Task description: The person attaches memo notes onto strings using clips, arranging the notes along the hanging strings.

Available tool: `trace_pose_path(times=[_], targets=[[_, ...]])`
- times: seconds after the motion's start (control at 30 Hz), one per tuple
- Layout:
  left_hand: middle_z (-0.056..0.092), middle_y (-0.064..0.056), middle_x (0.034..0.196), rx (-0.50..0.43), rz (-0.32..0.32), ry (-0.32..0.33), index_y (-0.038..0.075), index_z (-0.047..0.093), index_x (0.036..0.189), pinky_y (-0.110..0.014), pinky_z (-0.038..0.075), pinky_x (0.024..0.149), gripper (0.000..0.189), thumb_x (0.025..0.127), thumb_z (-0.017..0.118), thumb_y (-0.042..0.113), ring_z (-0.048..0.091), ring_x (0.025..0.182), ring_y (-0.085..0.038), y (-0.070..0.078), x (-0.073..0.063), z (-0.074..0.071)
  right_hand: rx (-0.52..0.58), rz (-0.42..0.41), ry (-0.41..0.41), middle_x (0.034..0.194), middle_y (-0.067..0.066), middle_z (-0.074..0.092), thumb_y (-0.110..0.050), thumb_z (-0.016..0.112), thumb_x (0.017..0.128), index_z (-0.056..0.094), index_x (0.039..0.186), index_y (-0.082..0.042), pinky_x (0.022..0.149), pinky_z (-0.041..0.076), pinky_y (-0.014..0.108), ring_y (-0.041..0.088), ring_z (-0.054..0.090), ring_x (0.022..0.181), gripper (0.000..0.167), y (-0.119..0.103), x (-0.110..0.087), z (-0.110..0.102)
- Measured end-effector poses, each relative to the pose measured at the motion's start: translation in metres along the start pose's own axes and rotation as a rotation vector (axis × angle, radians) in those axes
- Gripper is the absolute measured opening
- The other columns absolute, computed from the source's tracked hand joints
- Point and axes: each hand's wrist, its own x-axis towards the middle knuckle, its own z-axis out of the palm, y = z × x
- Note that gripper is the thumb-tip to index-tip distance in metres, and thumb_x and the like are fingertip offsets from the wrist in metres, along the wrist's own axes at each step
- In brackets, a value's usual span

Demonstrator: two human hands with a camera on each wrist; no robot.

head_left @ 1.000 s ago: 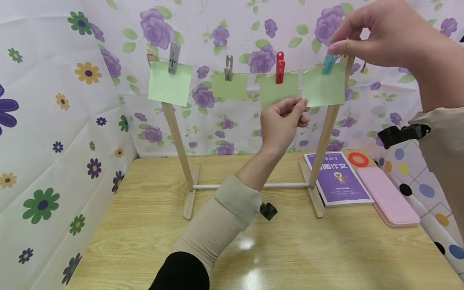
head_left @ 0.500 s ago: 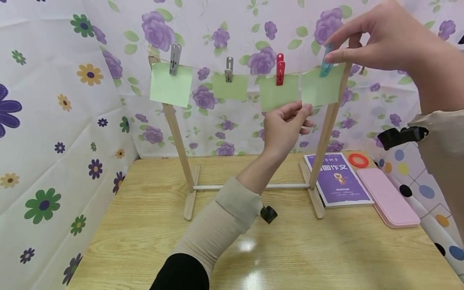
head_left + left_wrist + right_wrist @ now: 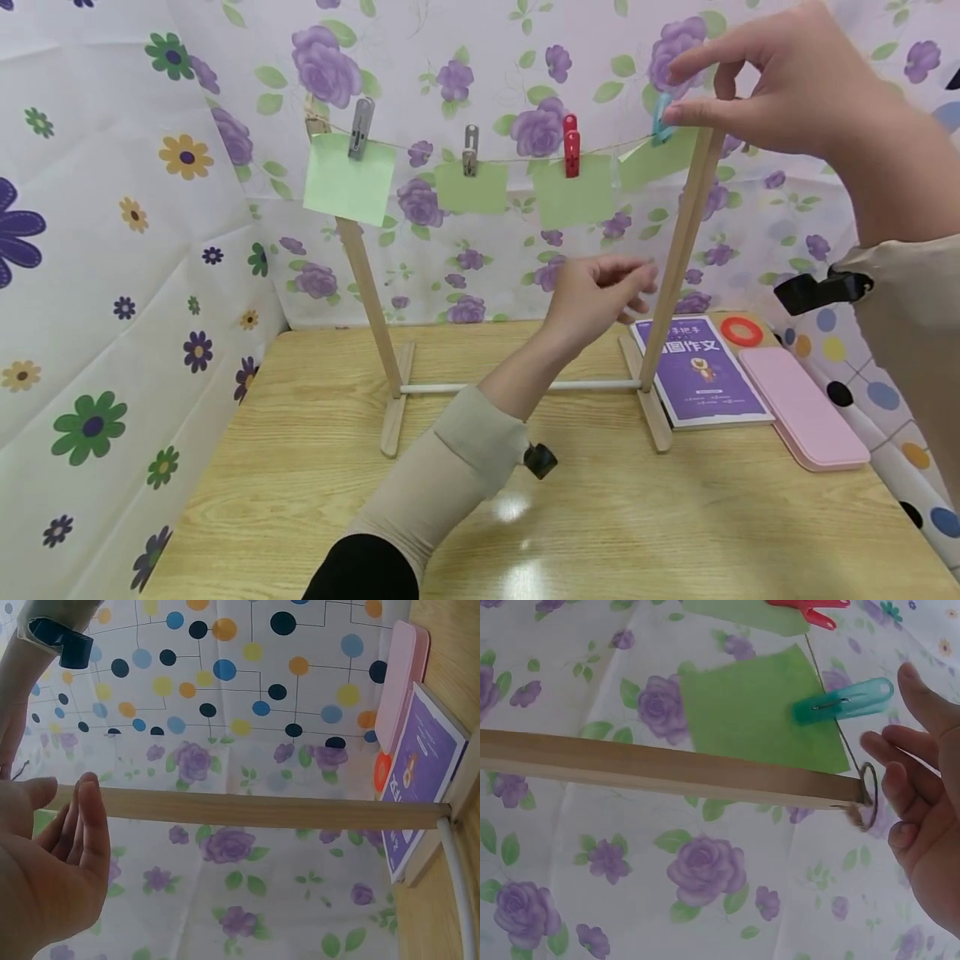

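A translucent blue clothespin (image 3: 661,121) holds the rightmost green paper (image 3: 651,169) on a thin string; that paper now hangs slanted behind the wooden post. My right hand (image 3: 795,92) hovers beside this clothespin, thumb and index finger spread. In the right wrist view a gap separates the fingers from the clothespin (image 3: 841,703). Below the papers, my left hand (image 3: 592,292) is in the air with loosely bent fingers and nothing in them. A red clothespin (image 3: 572,150) and two grey clothespins, one at the far left (image 3: 362,129), hold three more green papers along the string.
The wooden stand (image 3: 681,242) has two posts joined low down by a white rod (image 3: 592,385). A purple book (image 3: 708,379), a pink case (image 3: 802,408) and an orange ring (image 3: 741,330) lie on the table (image 3: 285,500) at right. Flowered cloth hangs behind.
My left hand has left the right paper's lower corner and dropped. My right fingers have let go of the blue clothespin. The right paper has swung back and tilted.
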Motion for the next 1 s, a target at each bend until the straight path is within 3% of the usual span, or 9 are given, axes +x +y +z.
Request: trace_pose_path(times=[0.17, 0.23, 0.3, 0.4, 0.5, 0.63, 0.73, 0.9, 1.0], targets=[[0.076, -0.001, 0.092, 0.187, 0.021, -0.18, 0.009, 0.075, 0.113, -0.033, 0.064, 0.067, 0.024, 0.099, 0.068, 0.028, 0.072, 0.078, -0.019, -0.02, -0.026, -0.023, 0.014, -0.082, 0.19, 0.083, 0.015, 0.065, -0.009, 0.082, 0.086, 0.072, 0.118, 0.001, 0.069, 0.032, 0.007, -0.008, 0.033, 0.075, 0.036, -0.003, -0.01, 0.011], [0.075, 0.0, 0.093, 0.273, 0.037, -0.218, 0.01, 0.075, 0.113, -0.031, 0.063, 0.068, 0.024, 0.099, 0.069, 0.029, 0.071, 0.078, -0.015, -0.03, -0.038, -0.036, 0.055, -0.105, 0.27, 0.091, 0.021, 0.069, -0.023, 0.079, 0.09, 0.072, 0.117, 0.002, 0.079, 0.033, 0.007, -0.008, 0.037, 0.084, 0.037, -0.004, -0.018, 0.018], [0.074, 0.004, 0.094, 0.366, 0.042, -0.234, 0.012, 0.075, 0.116, -0.028, 0.062, 0.069, 0.025, 0.099, 0.069, 0.03, 0.069, 0.08, -0.012, -0.037, -0.05, -0.049, 0.06, -0.136, 0.293, 0.102, 0.024, 0.07, -0.046, 0.075, 0.091, 0.071, 0.117, 0.003, 0.094, 0.037, 0.013, 0.005, 0.051, 0.091, 0.056, -0.004, -0.026, 0.022], [0.073, 0.008, 0.1, 0.461, 0.038, -0.233, 0.015, 0.073, 0.12, -0.025, 0.059, 0.071, 0.027, 0.099, 0.069, 0.032, 0.067, 0.084, -0.008, -0.047, -0.064, -0.069, 0.013, -0.176, 0.241, 0.115, 0.026, 0.067, -0.078, 0.059, 0.082, 0.068, 0.123, 0.001, 0.111, 0.036, 0.037, 0.033, 0.057, 0.106, 0.09, -0.002, -0.033, 0.027], [0.073, 0.007, 0.104, 0.484, 0.035, -0.21, 0.017, 0.072, 0.122, -0.025, 0.059, 0.073, 0.028, 0.098, 0.07, 0.032, 0.067, 0.087, -0.008, -0.053, -0.072, -0.083, -0.084, -0.195, 0.146, 0.124, 0.025, 0.064, -0.057, 0.078, 0.082, 0.065, 0.129, -0.002, 0.112, 0.03, 0.057, 0.047, 0.049, 0.118, 0.074, -0.001, -0.032, 0.028], [0.073, 0.004, 0.105, 0.467, 0.038, -0.195, 0.016, 0.072, 0.122, -0.028, 0.06, 0.072, 0.027, 0.098, 0.07, 0.029, 0.068, 0.087, -0.011, -0.057, -0.078, -0.093, -0.128, -0.2, 0.118, 0.121, 0.021, 0.067, -0.01, 0.095, 0.067, 0.07, 0.122, -0.004, 0.108, 0.033, 0.058, 0.045, 0.051, 0.12, 0.061, -0.001, -0.027, 0.03], [0.073, 0.004, 0.104, 0.462, 0.043, -0.195, 0.015, 0.072, 0.121, -0.028, 0.06, 0.073, 0.026, 0.099, 0.07, 0.028, 0.068, 0.086, -0.011, -0.06, -0.079, -0.095, -0.136, -0.228, 0.093, 0.119, 0.021, 0.069, -0.012, 0.096, 0.065, 0.072, 0.116, -0.003, 0.108, 0.034, 0.058, 0.044, 0.053, 0.12, 0.057, 0.0, -0.026, 0.032], [0.073, 0.004, 0.103, 0.448, 0.037, -0.186, 0.016, 0.073, 0.12, -0.029, 0.06, 0.072, 0.025, 0.098, 0.07, 0.028, 0.068, 0.086, -0.012, -0.063, -0.081, -0.097, -0.16, -0.221, 0.016, 0.122, 0.022, 0.067, -0.019, 0.101, 0.055, 0.071, 0.118, -0.003, 0.116, 0.029, 0.053, 0.044, 0.053, 0.121, 0.072, 0.001, -0.025, 0.035], [0.074, 0.003, 0.103, 0.437, 0.024, -0.176, 0.016, 0.073, 0.119, -0.029, 0.06, 0.071, 0.025, 0.097, 0.071, 0.028, 0.069, 0.086, -0.014, -0.065, -0.083, -0.098, -0.162, -0.171, 0.003, 0.121, 0.023, 0.068, -0.012, 0.098, 0.061, 0.07, 0.12, -0.004, 0.118, 0.028, 0.051, 0.045, 0.055, 0.118, 0.066, 0.002, -0.025, 0.036]])
